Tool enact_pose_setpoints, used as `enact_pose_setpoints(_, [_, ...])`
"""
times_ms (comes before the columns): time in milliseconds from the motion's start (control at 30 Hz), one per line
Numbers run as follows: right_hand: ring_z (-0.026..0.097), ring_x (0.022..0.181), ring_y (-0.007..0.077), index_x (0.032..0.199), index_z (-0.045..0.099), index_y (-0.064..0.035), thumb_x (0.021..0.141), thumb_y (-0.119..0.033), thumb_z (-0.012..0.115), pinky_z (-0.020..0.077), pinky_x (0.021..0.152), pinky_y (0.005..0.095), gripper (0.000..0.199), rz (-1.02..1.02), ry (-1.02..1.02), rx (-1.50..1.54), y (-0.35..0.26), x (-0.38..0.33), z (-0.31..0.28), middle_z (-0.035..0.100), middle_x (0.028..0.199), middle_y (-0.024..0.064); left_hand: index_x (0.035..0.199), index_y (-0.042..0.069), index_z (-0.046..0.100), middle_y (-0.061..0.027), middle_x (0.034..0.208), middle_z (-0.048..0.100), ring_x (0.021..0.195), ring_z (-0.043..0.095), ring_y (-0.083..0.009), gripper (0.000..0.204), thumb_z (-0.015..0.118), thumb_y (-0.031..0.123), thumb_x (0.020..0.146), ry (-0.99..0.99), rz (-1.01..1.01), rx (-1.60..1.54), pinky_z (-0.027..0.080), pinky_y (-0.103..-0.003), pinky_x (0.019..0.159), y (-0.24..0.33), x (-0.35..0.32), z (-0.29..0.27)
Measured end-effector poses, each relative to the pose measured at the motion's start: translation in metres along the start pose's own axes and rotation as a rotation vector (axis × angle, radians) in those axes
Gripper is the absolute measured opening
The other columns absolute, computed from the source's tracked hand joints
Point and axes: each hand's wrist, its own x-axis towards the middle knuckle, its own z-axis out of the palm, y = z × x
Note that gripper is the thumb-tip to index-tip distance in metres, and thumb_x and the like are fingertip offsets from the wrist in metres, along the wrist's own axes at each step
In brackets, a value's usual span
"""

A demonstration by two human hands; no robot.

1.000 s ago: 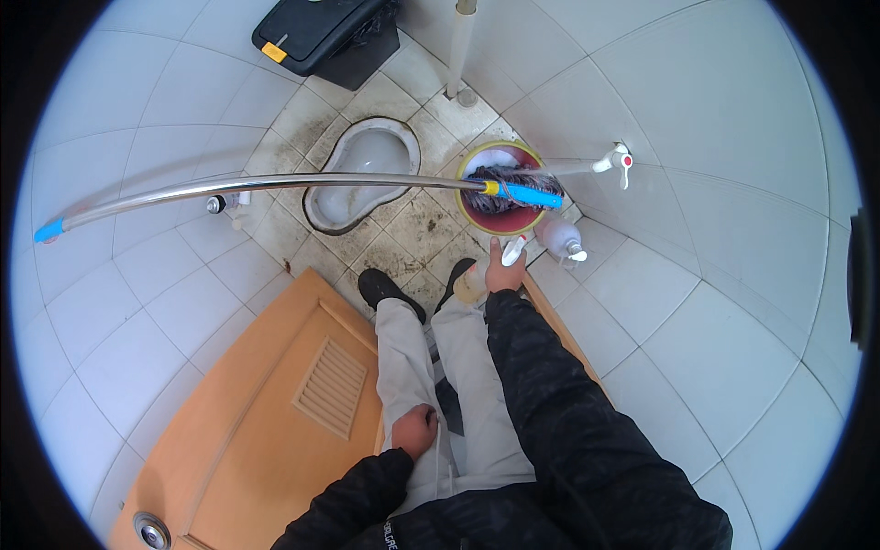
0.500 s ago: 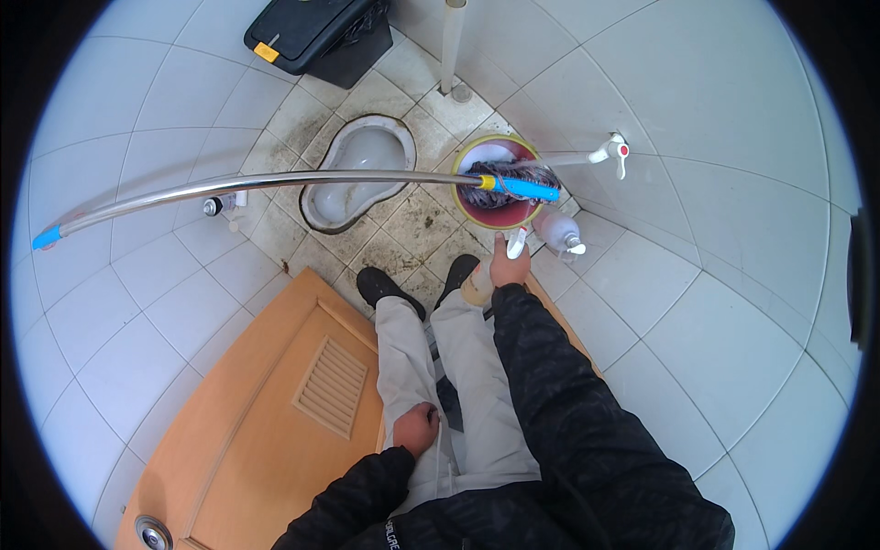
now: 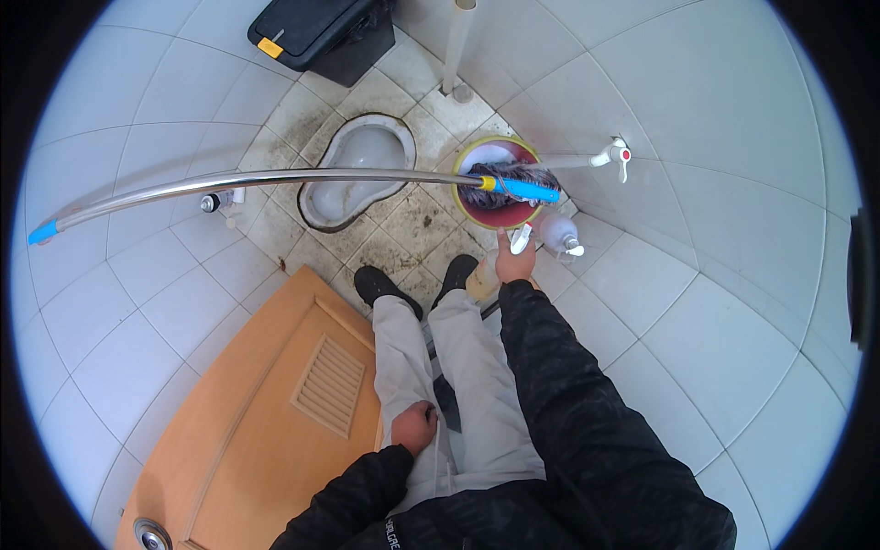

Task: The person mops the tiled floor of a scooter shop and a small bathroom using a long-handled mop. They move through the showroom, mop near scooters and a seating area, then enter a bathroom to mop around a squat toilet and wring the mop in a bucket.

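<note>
My right hand [image 3: 513, 263] stretches down to the floor beside a red bucket [image 3: 477, 213]. Its fingertips are at the white and red trigger head of a spray bottle [image 3: 521, 238]; whether they grip it is hidden. A pale tan object [image 3: 478, 280] lies just left of the wrist. A second clear bottle [image 3: 555, 230] stands right of the sprayer. My left hand [image 3: 414, 427] rests curled on my left trouser leg, with nothing seen in it. A mop [image 3: 510, 183] with a long metal handle leans across the view, its head in the bucket.
A squat toilet [image 3: 357, 165] is set in the stained floor ahead of my black shoes [image 3: 378, 284]. A black bin [image 3: 316, 32] stands at the back. A wall tap [image 3: 616, 156] sticks out at right. An orange door [image 3: 247, 431] swings at lower left. A white pipe [image 3: 456, 46] rises behind.
My right hand has moved forward from beside my shoe up to the spray bottle's trigger head. The left hand stays on the thigh, and the view has shifted slightly.
</note>
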Motion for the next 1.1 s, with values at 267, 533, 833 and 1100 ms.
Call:
enact_pose_setpoints(267, [0.068,0.095,0.0374,0.104,0.063,0.0037,0.085,-0.039,0.078,0.0507,0.086,0.0449,0.049,0.036,-0.046,-0.085,-0.001,0.037,-0.009,0.069,0.098,0.0212,0.099,0.007,0.069,-0.0148,0.098,0.071,0.089,0.067,-0.0369,0.022,0.061,0.027,0.092,0.014,0.001,-0.012,0.053,-0.047,0.077,-0.002,0.0,-0.003])
enact_pose_setpoints(533, [0.069,0.096,0.0405,0.101,0.069,0.0015,0.085,-0.032,0.076,0.0511,0.084,0.0454,0.038,0.081,-0.086,-0.172,-0.023,0.086,-0.01,0.072,0.098,0.0225,0.099,0.008,0.069,-0.0147,0.098,0.071,0.088,0.067,-0.037,0.023,0.059,0.027,0.093,0.01,0.002,0.002,0.053,-0.047,0.077,-0.003,0.003,-0.002])
enact_pose_setpoints(833, [0.07,0.094,0.0391,0.099,0.07,0.0023,0.085,-0.031,0.076,0.0516,0.085,0.0435,0.036,0.155,0.007,-0.207,-0.035,0.087,-0.009,0.073,0.097,0.0223,0.099,0.008,0.069,-0.0143,0.098,0.071,0.087,0.068,-0.0366,0.022,0.06,0.027,0.092,0.015,-0.011,-0.001,0.054,-0.047,0.076,-0.004,0.004,0.001])
enact_pose_setpoints(1100, [0.07,0.092,0.0386,0.097,0.071,0.0019,0.084,-0.038,0.077,0.0523,0.081,0.0459,0.042,0.102,-0.056,-0.174,-0.036,0.083,-0.004,0.072,0.095,0.0239,0.099,0.008,0.069,-0.0142,0.098,0.071,0.087,0.068,-0.0362,0.023,0.06,0.027,0.092,0.014,-0.017,0.01,0.054,-0.046,0.076,-0.002,0.004,0.002])
